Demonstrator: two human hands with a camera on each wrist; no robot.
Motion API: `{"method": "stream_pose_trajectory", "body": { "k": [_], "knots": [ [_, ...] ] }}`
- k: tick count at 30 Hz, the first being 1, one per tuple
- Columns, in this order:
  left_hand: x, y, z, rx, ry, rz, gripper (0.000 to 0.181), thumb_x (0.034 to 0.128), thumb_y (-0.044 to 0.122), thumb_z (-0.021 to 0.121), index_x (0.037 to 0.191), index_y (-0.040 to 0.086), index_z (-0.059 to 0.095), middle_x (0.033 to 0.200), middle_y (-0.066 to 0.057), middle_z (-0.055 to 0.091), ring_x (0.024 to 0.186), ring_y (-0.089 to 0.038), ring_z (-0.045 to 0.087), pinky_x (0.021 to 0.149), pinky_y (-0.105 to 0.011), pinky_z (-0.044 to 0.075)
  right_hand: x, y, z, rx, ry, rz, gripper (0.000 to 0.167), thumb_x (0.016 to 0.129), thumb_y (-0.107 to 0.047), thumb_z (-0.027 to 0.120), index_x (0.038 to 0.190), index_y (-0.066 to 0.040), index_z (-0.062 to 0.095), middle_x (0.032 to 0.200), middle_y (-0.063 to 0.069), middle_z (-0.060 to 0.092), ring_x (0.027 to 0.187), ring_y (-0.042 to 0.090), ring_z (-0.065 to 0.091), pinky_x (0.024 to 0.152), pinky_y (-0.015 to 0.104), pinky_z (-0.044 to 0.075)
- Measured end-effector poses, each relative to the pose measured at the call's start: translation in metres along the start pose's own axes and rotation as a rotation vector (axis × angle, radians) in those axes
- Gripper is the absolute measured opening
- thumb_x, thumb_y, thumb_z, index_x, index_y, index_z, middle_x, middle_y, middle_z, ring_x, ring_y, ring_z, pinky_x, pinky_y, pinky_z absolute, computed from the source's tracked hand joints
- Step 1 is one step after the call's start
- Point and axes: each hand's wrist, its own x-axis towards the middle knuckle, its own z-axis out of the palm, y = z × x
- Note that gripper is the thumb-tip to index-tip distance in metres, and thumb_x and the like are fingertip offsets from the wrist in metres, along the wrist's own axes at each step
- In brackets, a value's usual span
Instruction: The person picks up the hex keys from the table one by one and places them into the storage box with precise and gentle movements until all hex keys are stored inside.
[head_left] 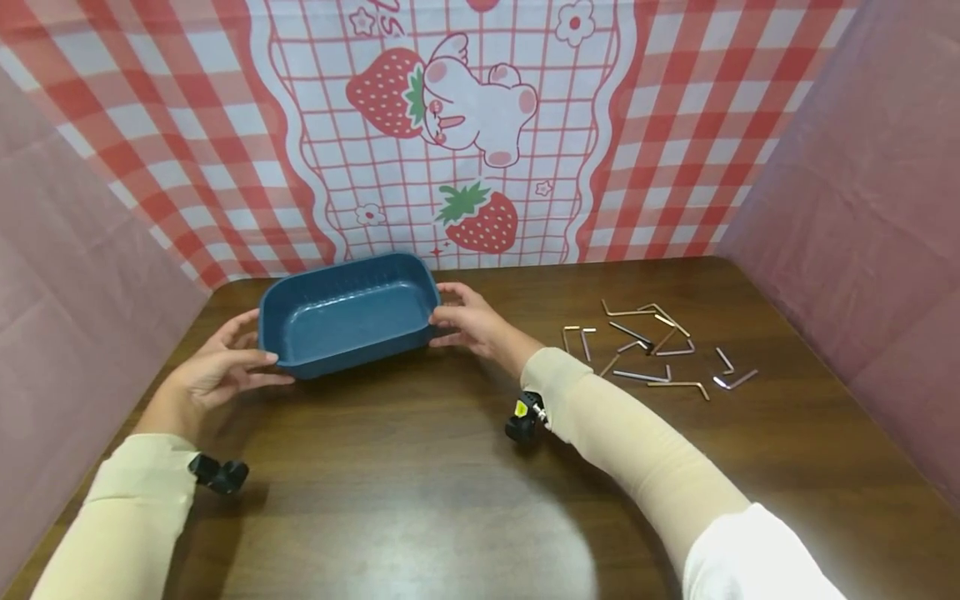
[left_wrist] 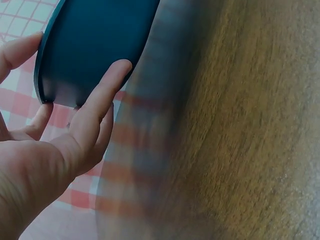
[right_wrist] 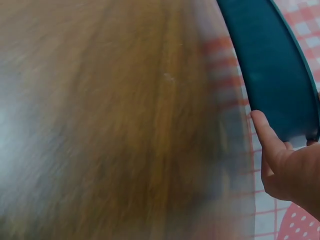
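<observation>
A dark blue rectangular plastic bin is at the back left of the wooden table, its right end a little farther back than its left. My left hand grips the left end, thumb at the rim and other fingers spread about the corner. At the opposite end my right hand holds the bin the same way. The left wrist view shows fingers of the left hand touching the bin's wall and lower edge. In the right wrist view, a fingertip of the right hand meets the bin's lower edge.
Several L-shaped hex keys, silver, brass-coloured and dark, lie loosely scattered on the right of the table. A red-and-white checked cloth with strawberries hangs behind. Pink cloth walls stand at both sides.
</observation>
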Motion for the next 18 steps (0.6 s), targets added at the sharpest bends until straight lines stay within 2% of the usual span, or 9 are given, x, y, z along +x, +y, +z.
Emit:
{"method": "stream_pose_trajectory", "body": {
  "k": [5, 12, 18],
  "knots": [
    [-0.001, 0.002, 0.007, 0.057, 0.000, -0.012, 0.070, 0.0858, -0.021, 0.051, 0.140, 0.019, 0.034, 0.125, -0.009, 0.045, 0.098, -0.030, 0.063, 0.081, -0.065, 0.051, -0.011, 0.001, -0.004, -0.007, -0.004, -0.011, 0.062, 0.084, 0.010, 0.052, 0.142, -0.003, 0.037, 0.107, 0.017, 0.049, 0.088, 0.028, 0.055, 0.090, 0.062, 0.048],
    [-0.003, 0.001, 0.015, 0.113, 0.022, -0.055, 0.072, 0.0852, -0.020, 0.053, 0.140, 0.021, 0.032, 0.130, -0.010, 0.036, 0.099, -0.029, 0.063, 0.084, -0.067, 0.048, -0.026, 0.006, -0.009, -0.019, -0.016, -0.001, 0.061, 0.086, 0.009, 0.051, 0.143, -0.003, 0.034, 0.115, 0.022, 0.046, 0.089, 0.026, 0.055, 0.088, 0.059, 0.051],
    [-0.004, -0.003, 0.019, 0.141, 0.030, -0.049, 0.072, 0.0851, -0.019, 0.055, 0.141, 0.021, 0.031, 0.132, -0.010, 0.032, 0.099, -0.028, 0.062, 0.085, -0.066, 0.048, -0.031, 0.007, -0.015, -0.015, -0.032, -0.019, 0.060, 0.086, 0.009, 0.050, 0.142, -0.002, 0.033, 0.118, 0.025, 0.044, 0.086, 0.022, 0.057, 0.088, 0.059, 0.051]
  ]
}}
